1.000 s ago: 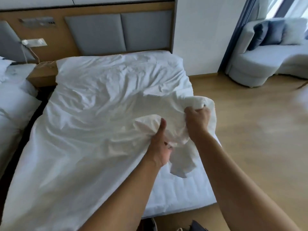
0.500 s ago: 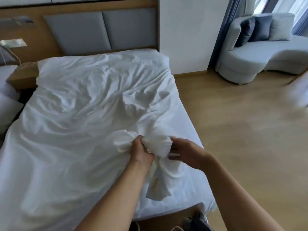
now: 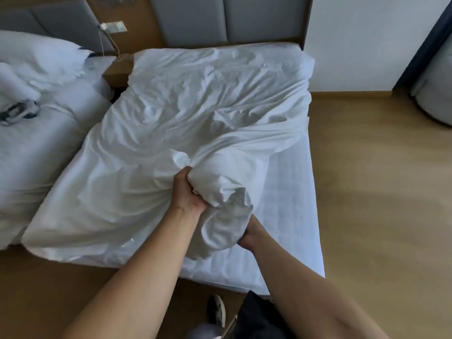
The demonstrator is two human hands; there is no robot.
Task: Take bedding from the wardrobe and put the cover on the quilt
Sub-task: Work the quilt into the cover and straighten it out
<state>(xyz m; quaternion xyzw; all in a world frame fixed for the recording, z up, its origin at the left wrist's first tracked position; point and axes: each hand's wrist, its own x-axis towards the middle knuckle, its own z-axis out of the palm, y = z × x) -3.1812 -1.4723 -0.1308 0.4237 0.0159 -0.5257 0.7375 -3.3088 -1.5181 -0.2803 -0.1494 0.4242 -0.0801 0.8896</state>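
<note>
Mattress (image 3: 288,192) carries cover (image 3: 195,106); left hand (image 3: 188,189) and right hand (image 3: 249,234) grip it.

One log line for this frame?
left hand grips bunched cover | right hand grips cover underneath | rest spread on bed

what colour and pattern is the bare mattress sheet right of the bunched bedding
The sheet is white with a faint checked grid; the head view shows it.

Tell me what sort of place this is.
Likely a hotel twin bedroom: a white-sheeted bed beside a second white-covered bed, with grey padded headboard panels set in wooden wall panelling behind.
</note>
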